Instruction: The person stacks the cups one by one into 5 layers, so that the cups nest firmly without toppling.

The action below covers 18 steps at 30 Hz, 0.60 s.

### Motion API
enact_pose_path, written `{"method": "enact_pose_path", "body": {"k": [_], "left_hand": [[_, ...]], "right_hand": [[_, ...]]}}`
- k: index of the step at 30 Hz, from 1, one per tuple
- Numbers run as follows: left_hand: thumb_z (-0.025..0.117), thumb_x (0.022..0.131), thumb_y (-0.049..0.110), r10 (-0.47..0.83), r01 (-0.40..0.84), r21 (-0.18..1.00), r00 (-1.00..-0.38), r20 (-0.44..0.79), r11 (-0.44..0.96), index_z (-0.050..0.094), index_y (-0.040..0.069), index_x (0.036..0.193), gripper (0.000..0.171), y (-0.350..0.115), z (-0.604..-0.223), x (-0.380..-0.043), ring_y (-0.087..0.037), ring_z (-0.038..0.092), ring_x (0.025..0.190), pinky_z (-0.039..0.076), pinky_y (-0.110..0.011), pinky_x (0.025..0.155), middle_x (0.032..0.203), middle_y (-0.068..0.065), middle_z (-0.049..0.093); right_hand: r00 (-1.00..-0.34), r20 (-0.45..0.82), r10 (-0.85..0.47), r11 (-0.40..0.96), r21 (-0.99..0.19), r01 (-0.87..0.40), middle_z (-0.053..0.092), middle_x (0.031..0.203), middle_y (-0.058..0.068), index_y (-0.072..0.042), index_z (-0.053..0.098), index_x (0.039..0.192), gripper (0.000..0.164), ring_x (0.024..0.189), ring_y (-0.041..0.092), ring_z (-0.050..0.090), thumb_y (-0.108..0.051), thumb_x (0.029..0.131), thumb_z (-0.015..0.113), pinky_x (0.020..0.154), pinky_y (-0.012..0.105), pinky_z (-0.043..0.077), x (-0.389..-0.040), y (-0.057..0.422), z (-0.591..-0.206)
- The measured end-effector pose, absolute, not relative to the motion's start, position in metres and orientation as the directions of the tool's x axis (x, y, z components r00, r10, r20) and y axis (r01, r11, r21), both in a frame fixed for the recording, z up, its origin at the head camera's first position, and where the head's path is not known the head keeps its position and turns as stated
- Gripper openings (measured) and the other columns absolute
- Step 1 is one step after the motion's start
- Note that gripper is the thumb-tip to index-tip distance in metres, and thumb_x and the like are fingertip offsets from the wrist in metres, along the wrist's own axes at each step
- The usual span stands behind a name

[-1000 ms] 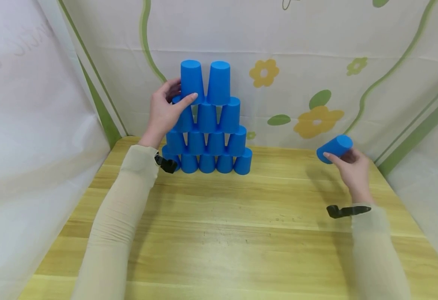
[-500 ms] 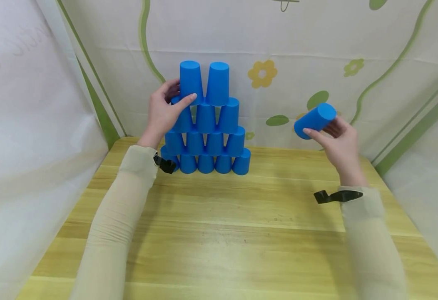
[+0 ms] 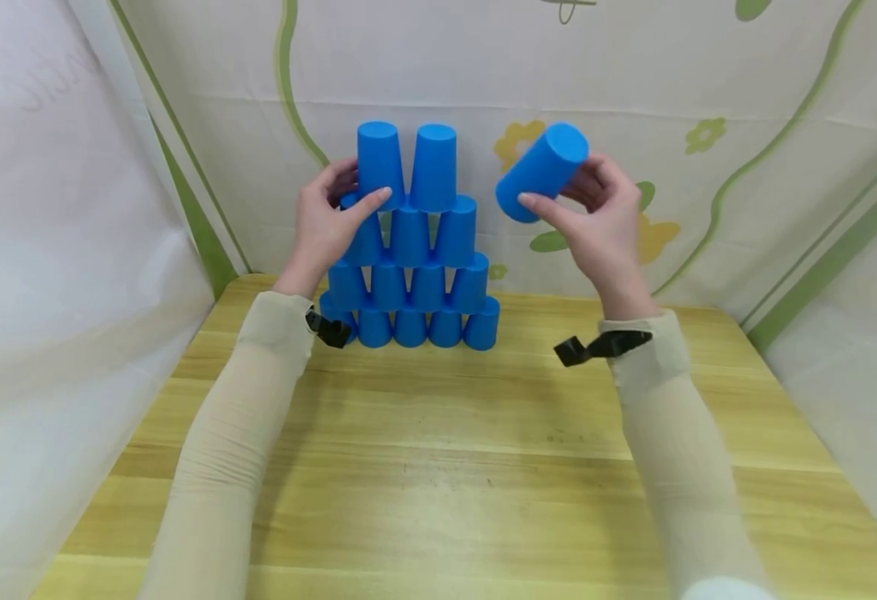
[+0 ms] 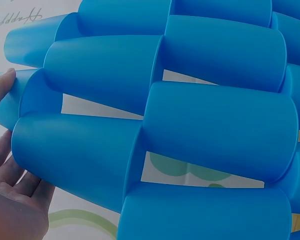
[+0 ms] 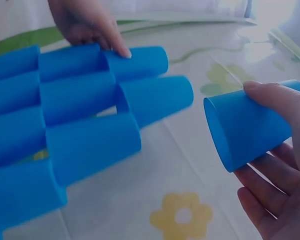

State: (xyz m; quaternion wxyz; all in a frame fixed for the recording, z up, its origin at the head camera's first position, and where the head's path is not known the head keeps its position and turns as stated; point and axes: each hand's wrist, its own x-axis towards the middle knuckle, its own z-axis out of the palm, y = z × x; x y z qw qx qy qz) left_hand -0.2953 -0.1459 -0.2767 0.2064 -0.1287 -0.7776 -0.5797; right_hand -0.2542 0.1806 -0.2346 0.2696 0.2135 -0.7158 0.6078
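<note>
Blue cups stand upside down in a four-row pyramid (image 3: 408,233), with two cups in the top row. My left hand (image 3: 326,221) holds the left top cup (image 3: 380,162) near its lower rim, thumb in front and fingers behind. The left wrist view shows that thumb on the cup (image 4: 27,97). To the right of the stack, my right hand (image 3: 603,221) grips another blue cup (image 3: 539,171) in the air. This one is tilted, its closed end up to the right; its open mouth faces the stack in the right wrist view.
The pyramid stands at the back of a wooden table (image 3: 438,467). Behind it hangs a pale curtain (image 3: 423,58) with printed flowers and vines. A white sheet (image 3: 71,250) borders the left side.
My right hand has carried its cup up and leftward, from the right side of the table to near the pyramid's top. The left hand keeps its hold on the top cup.
</note>
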Motion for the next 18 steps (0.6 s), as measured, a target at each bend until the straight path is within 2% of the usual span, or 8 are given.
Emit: {"method": "enact_pose_path", "body": {"k": [9, 13, 18], "left_hand": [[0.076, 0.092, 0.042, -0.045, 0.421, 0.853, -0.889, 0.455, 0.309, 0.055, 0.015, 0.146, 0.064, -0.147, -0.279, -0.296, -0.013, 0.054, 0.129, 0.041, -0.033, 0.110, 0.142, 0.001, 0.059], [0.076, 0.092, 0.042, -0.051, 0.423, 0.852, -0.887, 0.459, 0.308, 0.056, 0.015, 0.145, 0.063, -0.148, -0.278, -0.296, -0.014, 0.054, 0.129, 0.041, -0.033, 0.110, 0.142, 0.001, 0.059], [0.076, 0.092, 0.041, -0.055, 0.423, 0.853, -0.886, 0.460, 0.305, 0.056, 0.016, 0.145, 0.062, -0.149, -0.277, -0.296, -0.013, 0.054, 0.129, 0.041, -0.033, 0.110, 0.142, 0.001, 0.059]], "right_hand": [[-0.778, 0.628, -0.002, 0.061, -0.777, -0.627, 0.069, 0.125, 0.008, -0.005, 0.066, 0.131, 0.050, 0.115, 0.021, 0.065, -0.011, 0.085, 0.084, 0.101, 0.031, 0.049, -0.264, 0.122, -0.186], [-0.784, 0.620, -0.016, 0.076, -0.782, -0.619, 0.067, 0.130, 0.005, -0.004, 0.062, 0.138, 0.055, 0.117, 0.016, 0.064, -0.015, 0.088, 0.082, 0.102, 0.027, 0.048, -0.270, 0.100, -0.171], [-0.829, 0.557, -0.049, 0.120, -0.821, -0.559, 0.064, 0.136, 0.000, -0.009, 0.057, 0.145, 0.059, 0.120, 0.012, 0.062, -0.021, 0.091, 0.079, 0.102, 0.025, 0.046, -0.276, 0.076, -0.161]]}}
